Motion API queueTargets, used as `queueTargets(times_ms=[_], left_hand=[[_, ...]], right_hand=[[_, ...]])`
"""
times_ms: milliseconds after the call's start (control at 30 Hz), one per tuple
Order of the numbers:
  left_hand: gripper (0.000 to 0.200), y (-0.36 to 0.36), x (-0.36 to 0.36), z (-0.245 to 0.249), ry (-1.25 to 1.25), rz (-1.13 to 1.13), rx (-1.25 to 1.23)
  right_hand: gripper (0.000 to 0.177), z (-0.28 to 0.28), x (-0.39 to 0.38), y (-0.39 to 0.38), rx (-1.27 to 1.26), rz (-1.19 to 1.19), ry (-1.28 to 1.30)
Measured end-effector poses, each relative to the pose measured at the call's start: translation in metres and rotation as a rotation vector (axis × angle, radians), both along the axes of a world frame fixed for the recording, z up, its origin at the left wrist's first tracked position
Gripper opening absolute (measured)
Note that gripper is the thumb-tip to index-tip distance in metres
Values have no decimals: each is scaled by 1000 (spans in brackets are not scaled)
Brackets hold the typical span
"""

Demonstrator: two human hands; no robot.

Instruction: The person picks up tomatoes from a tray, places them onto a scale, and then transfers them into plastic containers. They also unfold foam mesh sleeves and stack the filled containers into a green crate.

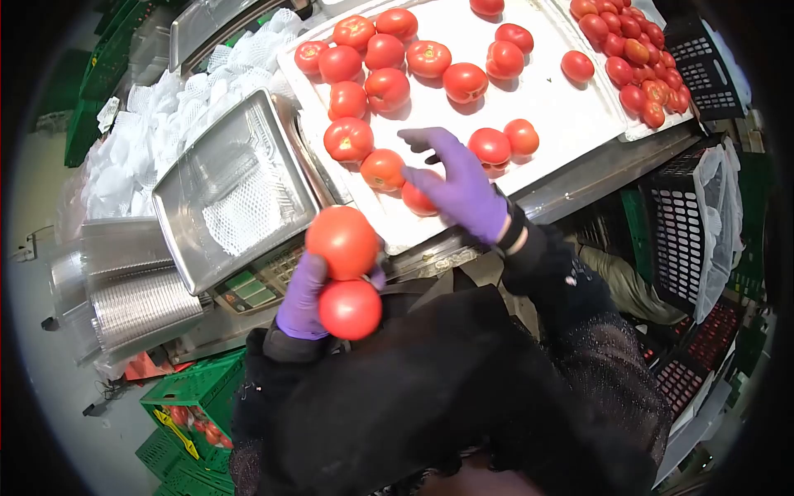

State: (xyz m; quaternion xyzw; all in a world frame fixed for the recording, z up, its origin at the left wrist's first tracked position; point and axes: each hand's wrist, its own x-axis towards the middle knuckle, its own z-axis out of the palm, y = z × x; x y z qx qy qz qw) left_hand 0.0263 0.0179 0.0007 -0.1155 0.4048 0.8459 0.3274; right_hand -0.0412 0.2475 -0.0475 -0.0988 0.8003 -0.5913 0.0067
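Note:
Two red tomatoes, an upper tomato [341,242] and a lower tomato [350,310], rest in my purple-gloved left hand [304,302], whose fingers curl around them. My right hand [463,186], also in a purple glove, reaches over the white tray [571,107] with its fingers apart. Beneath its fingers a tomato [419,199] is partly hidden, and another tomato [383,169] lies just to the left. Nothing shows in the right hand's grasp. A clear plastic tray [178,202] with a white foam net [252,211] inside stands left of my hands.
White foam nets [145,140] are heaped at the back left. Stacked clear plastic trays [136,306] stand at the left edge. Smaller tomatoes [633,54] crowd the far right. Black crates [676,231] stand at right, and a green crate [194,384] with tomatoes sits low at left.

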Motion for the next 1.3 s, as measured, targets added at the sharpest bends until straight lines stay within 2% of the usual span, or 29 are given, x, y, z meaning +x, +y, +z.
queueTargets(times_ms=[33, 100, 133, 167, 233, 267, 300, 367, 400, 433, 500, 533, 567, 633, 667, 700, 733, 767, 800, 833, 867, 900, 967, 1033, 1100, 1167, 1233, 1300], left_hand=[[85, -6, 3, 4, -35, 96, -33], [86, -33, 4, -4, 1, 123, 101], [83, -40, 6, -4, 33, 228, 97], [83, -46, 8, -2, 32, 229, 99], [78, -61, 11, 3, 37, 365, 61], [74, -70, 12, 0, 49, 369, 172], [74, -78, 12, 2, 50, 369, 173], [66, -91, 12, 10, -43, 533, 225], [62, -97, 11, 15, -60, 581, 300], [62, -107, 9, 15, -59, 584, 306], [63, -126, 6, 15, -202, 614, 394], [62, -128, 1, 18, -113, 609, 260], [62, -136, -4, 18, -104, 623, 250], [56, -148, -20, 22, 38, 509, -263], [52, -142, -31, 30, 230, 566, -412], [51, -156, -47, 36, 498, 362, -610], [55, -156, -63, 37, 738, 283, -839], [59, -156, -78, 38, 978, 192, -1062], [64, -159, -93, 42, 1242, -2, -1312], [69, -161, -105, 45, 1507, -214, -1546], [70, -158, -113, 42, 1550, -382, -1593], [73, -160, -119, 28, 1494, -457, -1524], [74, -153, -124, 13, 1551, -589, -1559], [76, -151, -124, 2, 1572, -609, -1548], [78, -150, -124, -2, 1881, -352, -1709], [77, -153, -126, -6, 1779, -350, -1712], [73, -158, -134, -5, 1471, -504, -1613], [70, -162, -139, 0, 1427, -526, -1605]], right_hand=[[41, -14, -9, -4, 16, -55, -38], [48, -27, -28, -11, 10, -40, -124], [55, -30, -35, -14, -1, -30, -209], [55, -32, -44, -19, 1, -29, -210], [58, -34, -56, -30, -10, 140, -438], [58, -34, -56, -33, -8, 141, -438], [56, -33, -54, -37, 192, 164, -388], [53, -34, -52, -45, 595, 205, -278], [51, -41, -49, -34, 528, 302, -210], [52, -46, -48, -30, 465, 280, -220], [55, -57, -45, -18, 112, 239, -386], [55, -50, -43, -18, 116, 172, -392], [54, -40, -39, -20, 115, 104, -398], [44, -25, -32, -18, -127, 50, -442], [44, -19, -31, -15, -148, 10, -459], [44, -14, -29, -13, -165, -36, -477], [44, -9, -28, -16, -166, -37, -474], [45, -4, -26, -17, -284, -46, -401], [47, 3, -22, -18, -397, -61, -325], [47, 16, -18, -24, -390, -76, -320], [49, 32, -13, -36, -506, -32, -353], [51, 42, -11, -47, -620, 11, -379], [53, 51, -5, -64, -719, -7, -396], [54, 58, -1, -78, -758, 40, -419], [55, 64, 4, -90, -761, 67, -435], [56, 71, 6, -101, -767, 69, -420], [57, 74, 5, -110, -741, 88, -415], [57, 76, 4, -119, -748, 97, -410]])
